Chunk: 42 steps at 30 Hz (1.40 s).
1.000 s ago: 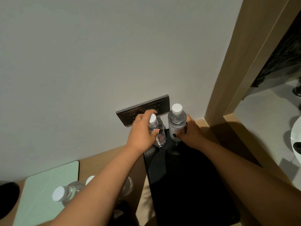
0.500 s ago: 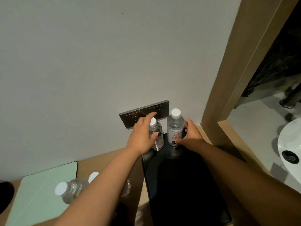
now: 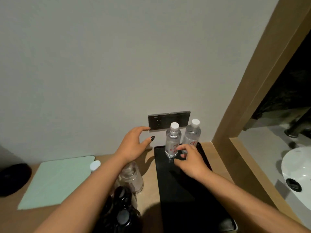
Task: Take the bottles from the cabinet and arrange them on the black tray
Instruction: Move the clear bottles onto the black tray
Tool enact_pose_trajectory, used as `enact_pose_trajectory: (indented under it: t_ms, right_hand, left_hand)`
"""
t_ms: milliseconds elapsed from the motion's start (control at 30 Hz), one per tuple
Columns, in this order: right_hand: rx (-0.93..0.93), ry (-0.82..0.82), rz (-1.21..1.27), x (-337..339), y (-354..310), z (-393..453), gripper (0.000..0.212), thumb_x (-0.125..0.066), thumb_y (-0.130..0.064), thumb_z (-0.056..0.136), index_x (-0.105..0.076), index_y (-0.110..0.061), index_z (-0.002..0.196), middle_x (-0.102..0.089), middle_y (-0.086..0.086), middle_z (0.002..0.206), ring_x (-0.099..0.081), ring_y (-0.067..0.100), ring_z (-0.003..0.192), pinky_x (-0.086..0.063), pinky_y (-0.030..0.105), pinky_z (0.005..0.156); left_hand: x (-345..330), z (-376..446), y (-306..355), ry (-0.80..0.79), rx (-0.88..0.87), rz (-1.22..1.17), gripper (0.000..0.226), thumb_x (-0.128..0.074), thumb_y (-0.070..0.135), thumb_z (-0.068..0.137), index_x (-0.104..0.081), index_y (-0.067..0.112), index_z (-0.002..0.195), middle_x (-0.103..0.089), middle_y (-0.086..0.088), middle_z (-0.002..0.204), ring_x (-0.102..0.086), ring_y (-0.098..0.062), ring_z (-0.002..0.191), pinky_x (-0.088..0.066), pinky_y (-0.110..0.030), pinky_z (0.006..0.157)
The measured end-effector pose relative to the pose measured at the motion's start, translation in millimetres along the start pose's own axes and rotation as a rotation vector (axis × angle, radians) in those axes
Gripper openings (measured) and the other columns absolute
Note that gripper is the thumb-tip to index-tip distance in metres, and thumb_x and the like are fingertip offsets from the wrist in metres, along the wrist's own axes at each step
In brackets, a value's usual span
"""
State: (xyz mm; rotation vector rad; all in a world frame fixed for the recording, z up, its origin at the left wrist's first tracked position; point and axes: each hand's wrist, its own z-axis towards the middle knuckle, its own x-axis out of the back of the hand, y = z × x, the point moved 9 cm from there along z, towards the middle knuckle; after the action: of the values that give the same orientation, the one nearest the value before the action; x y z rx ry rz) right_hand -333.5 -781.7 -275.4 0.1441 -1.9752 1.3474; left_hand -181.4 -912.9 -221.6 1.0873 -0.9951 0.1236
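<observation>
Two clear water bottles with white caps stand upright side by side at the far end of the black tray [image 3: 188, 190]: the left bottle [image 3: 173, 142] and the right bottle [image 3: 192, 134]. My left hand [image 3: 133, 145] hovers open to the left of them, off the tray, touching nothing. In front of the bottles, low over the tray, my right hand [image 3: 190, 160] has its fingers spread and holds nothing. Two more clear bottles [image 3: 133, 178] lie on the wooden counter [image 3: 149, 167] left of the tray, partly hidden by my left forearm. Two dark bottles [image 3: 122, 214] stand near the front.
A pale green mat [image 3: 57, 180] lies on the counter at left, with a black round object [image 3: 13, 179] beyond it. A grey socket plate [image 3: 168, 121] sits on the wall behind the bottles. A wooden frame [image 3: 239, 106] borders the right side, with a white basin [image 3: 297, 174] past it.
Both hands have let go of the two bottles, which now stand on the tray's far end. My left hand drew back to the left, my right hand toward me.
</observation>
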Motion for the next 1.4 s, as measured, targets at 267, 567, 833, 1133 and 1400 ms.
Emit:
enact_pose_trajectory:
  t_ms: [267, 567, 833, 1133, 1400]
  right_hand:
    - [0.113, -0.138, 0.027, -81, -81, -26, 0.020, -0.067, -0.018, 0.081, -0.056, -0.030, 0.092, -0.045, -0.010, 0.101, -0.057, 0.013, 0.096, -0.050, 0.033, 0.090]
    - [0.162, -0.131, -0.036, -121, -107, -32, 0.033, -0.065, -0.015, 0.082, -0.052, -0.022, 0.111, -0.046, -0.006, 0.116, -0.050, 0.009, 0.106, -0.042, 0.022, 0.092]
    - [0.154, -0.136, -0.062, -123, -105, -34, 0.034, -0.066, -0.018, 0.082, -0.051, -0.025, 0.112, -0.046, -0.007, 0.116, -0.049, 0.009, 0.109, -0.047, 0.032, 0.097]
    - [0.221, -0.119, -0.006, -100, -113, -47, 0.040, -0.065, -0.021, 0.085, -0.049, -0.025, 0.122, -0.043, -0.010, 0.124, -0.047, 0.006, 0.116, -0.045, 0.026, 0.098]
    - [0.502, -0.061, 0.024, -60, -182, -62, 0.047, -0.062, -0.027, 0.087, -0.041, -0.029, 0.129, -0.038, -0.015, 0.128, -0.039, -0.001, 0.119, -0.038, 0.020, 0.098]
  left_hand:
    - [90, -68, -92, 0.142, 0.165, -0.077, 0.032, -0.063, 0.026, 0.088, -0.061, 0.024, 0.120, -0.060, 0.007, 0.122, -0.053, -0.008, 0.115, -0.043, -0.031, 0.097]
    - [56, -102, -135, 0.039, 0.256, -0.363, 0.028, -0.062, 0.035, 0.088, -0.062, 0.030, 0.115, -0.062, 0.017, 0.112, -0.058, -0.001, 0.103, -0.048, -0.020, 0.085]
    - [41, -105, -163, 0.204, 0.461, -0.555, 0.018, -0.061, 0.024, 0.089, -0.060, 0.016, 0.105, -0.060, 0.010, 0.093, -0.055, 0.000, 0.084, -0.042, -0.016, 0.067]
    - [121, -88, -146, 0.469, 0.353, -0.636, 0.008, -0.059, 0.023, 0.090, -0.064, 0.017, 0.090, -0.067, -0.009, 0.097, -0.063, -0.023, 0.094, -0.048, -0.026, 0.067]
    - [199, -74, -27, 0.581, 0.046, -0.738, 0.014, -0.062, 0.024, 0.089, -0.066, 0.011, 0.089, -0.070, -0.008, 0.089, -0.063, -0.013, 0.082, -0.050, -0.021, 0.073]
